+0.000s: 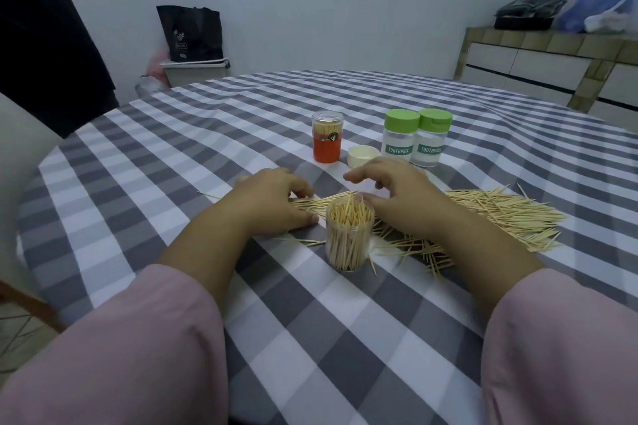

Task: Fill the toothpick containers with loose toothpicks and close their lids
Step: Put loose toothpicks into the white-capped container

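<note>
Head view: checked table [310,338], rim curving at frame left, bare cloth below centre. Open clear container [349,238] at centre, packed with upright toothpicks. Left hand [272,198] and right hand [393,190] flank it, fingers loosely curled (grip on the loose toothpicks [500,214] unclear). Capped orange container [326,141], white lid [362,155], two green-lidded containers [416,136] above centre.

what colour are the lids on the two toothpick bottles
Green; both lids show clearly in the head view.
</note>
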